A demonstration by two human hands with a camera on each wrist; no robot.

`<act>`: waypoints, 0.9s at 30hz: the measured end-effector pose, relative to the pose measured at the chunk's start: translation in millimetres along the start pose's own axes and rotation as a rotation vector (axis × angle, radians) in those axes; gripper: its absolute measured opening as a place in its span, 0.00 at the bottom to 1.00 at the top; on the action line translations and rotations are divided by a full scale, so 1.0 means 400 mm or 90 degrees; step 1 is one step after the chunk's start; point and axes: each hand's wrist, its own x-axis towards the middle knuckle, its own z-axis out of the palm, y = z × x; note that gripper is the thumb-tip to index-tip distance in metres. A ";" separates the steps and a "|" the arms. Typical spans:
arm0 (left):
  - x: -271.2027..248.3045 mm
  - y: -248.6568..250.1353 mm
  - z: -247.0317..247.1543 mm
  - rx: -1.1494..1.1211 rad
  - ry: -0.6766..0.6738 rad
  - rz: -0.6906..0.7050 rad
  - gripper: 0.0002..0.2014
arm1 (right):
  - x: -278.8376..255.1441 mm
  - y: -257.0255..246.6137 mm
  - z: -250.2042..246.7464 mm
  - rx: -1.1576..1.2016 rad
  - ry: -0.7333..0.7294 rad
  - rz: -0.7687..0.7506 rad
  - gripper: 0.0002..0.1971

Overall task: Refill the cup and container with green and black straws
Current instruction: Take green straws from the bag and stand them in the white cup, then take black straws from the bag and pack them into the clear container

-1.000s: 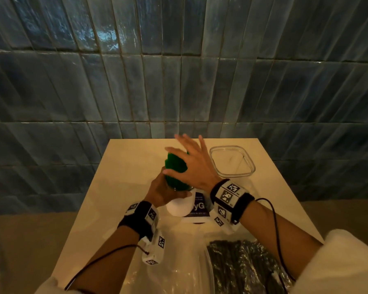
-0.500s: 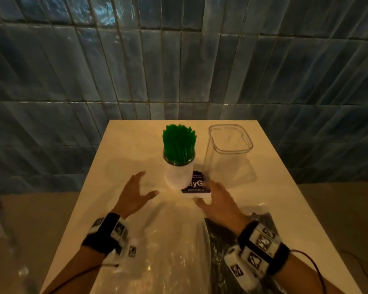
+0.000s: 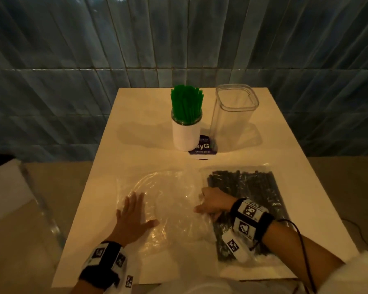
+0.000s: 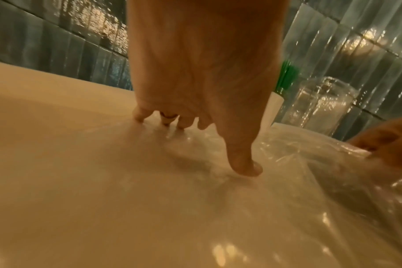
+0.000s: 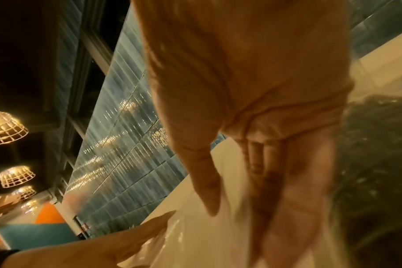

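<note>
Green straws (image 3: 186,102) stand in the white cup (image 3: 186,134) beside the clear container (image 3: 232,115), black straws (image 3: 246,194) bagged nearer; left hand (image 3: 134,217) lies flat on an empty bag (image 3: 170,200), right hand (image 3: 212,202) pinching its edge

Dim warm light, glare on the tiled wall (image 3: 179,39), motion blur in right-wrist view.
</note>
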 end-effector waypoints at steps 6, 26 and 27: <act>-0.091 -0.020 0.058 -0.029 -0.047 -0.086 0.65 | 0.062 -0.046 -0.100 0.075 0.236 -0.115 0.07; 0.128 0.130 -0.051 0.124 0.066 -0.116 0.69 | 0.124 0.061 -0.189 -0.244 0.177 -0.197 0.20; 0.132 0.139 -0.057 0.161 0.055 -0.141 0.70 | 0.126 0.090 -0.208 -0.256 0.199 -0.171 0.20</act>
